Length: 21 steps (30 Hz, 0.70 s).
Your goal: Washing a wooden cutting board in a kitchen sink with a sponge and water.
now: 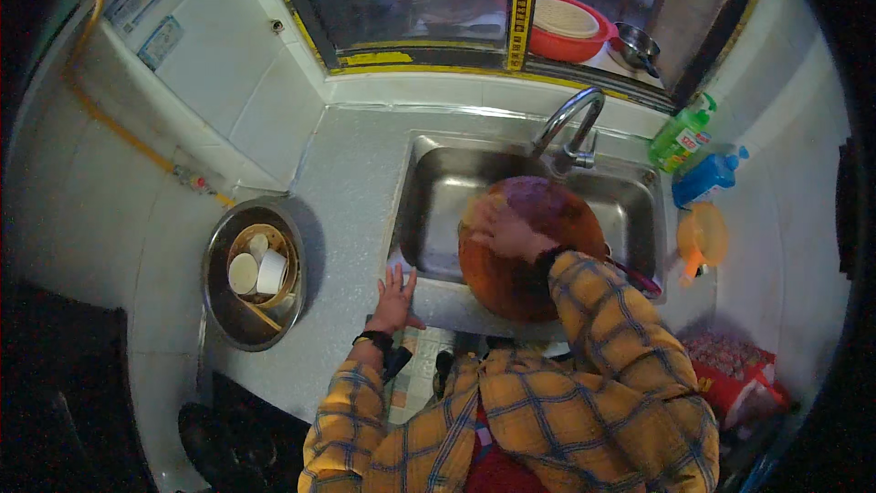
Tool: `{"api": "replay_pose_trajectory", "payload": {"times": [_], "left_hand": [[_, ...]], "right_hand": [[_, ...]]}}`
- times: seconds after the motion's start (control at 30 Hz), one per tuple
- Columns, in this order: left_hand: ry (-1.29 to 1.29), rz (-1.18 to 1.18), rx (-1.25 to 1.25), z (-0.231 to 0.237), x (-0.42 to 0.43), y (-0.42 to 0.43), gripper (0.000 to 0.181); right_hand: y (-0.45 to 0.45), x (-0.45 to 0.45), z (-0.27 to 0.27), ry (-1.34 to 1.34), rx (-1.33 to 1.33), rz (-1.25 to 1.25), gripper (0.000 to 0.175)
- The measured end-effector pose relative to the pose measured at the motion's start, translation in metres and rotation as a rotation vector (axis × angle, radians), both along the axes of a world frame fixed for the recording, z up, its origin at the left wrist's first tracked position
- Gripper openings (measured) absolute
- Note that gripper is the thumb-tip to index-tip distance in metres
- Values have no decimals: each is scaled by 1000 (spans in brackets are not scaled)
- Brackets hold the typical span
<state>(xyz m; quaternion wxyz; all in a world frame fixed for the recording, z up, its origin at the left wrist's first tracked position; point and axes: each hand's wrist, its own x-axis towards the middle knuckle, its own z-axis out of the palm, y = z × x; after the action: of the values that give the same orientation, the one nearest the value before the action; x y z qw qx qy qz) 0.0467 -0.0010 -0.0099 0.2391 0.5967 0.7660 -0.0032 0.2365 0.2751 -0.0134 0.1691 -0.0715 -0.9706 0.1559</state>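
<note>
A round wooden cutting board (506,287) lies across the front rim and divider of a double-bowl stainless steel sink (438,209). My right hand (510,229) is over the board's upper face, blurred, and whether anything is under its fingers is unclear. Left of the board, my left hand (393,301) rests on the counter's front edge, fingers apart, holding nothing. A dark red handle (640,279) pokes out from beside the board over the right bowl; its other end is hidden. The chrome faucet (571,120) arches behind the board.
On the left counter (342,171) stands a metal basin (212,281) holding a round bamboo container (293,267) and white cups (272,272). A green pump bottle (677,140), blue bottle (705,180) and orange dipper (703,236) line the right wall. A red bag (732,383) sits at lower right.
</note>
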Motion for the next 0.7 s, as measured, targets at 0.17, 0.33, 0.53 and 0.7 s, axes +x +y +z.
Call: {"api": "replay_pose_trajectory", "payload": {"times": [0.17,0.33,0.53,0.7], "left_hand": [[-40,44,-10,1,0,-7,134],[-45,46,-26,4,2,1,135],[3,28,-55,-11,-3,1,136],[45,23,-55,-19,-7,-1,137]], "right_hand": [[30,-8,2,-311,283,-196,39],[-15,-14,-2,-81,-156,-286,48],[-82,43,33,-158,-88,285,46],[-76,51,40,-122,-168,349,46]]}}
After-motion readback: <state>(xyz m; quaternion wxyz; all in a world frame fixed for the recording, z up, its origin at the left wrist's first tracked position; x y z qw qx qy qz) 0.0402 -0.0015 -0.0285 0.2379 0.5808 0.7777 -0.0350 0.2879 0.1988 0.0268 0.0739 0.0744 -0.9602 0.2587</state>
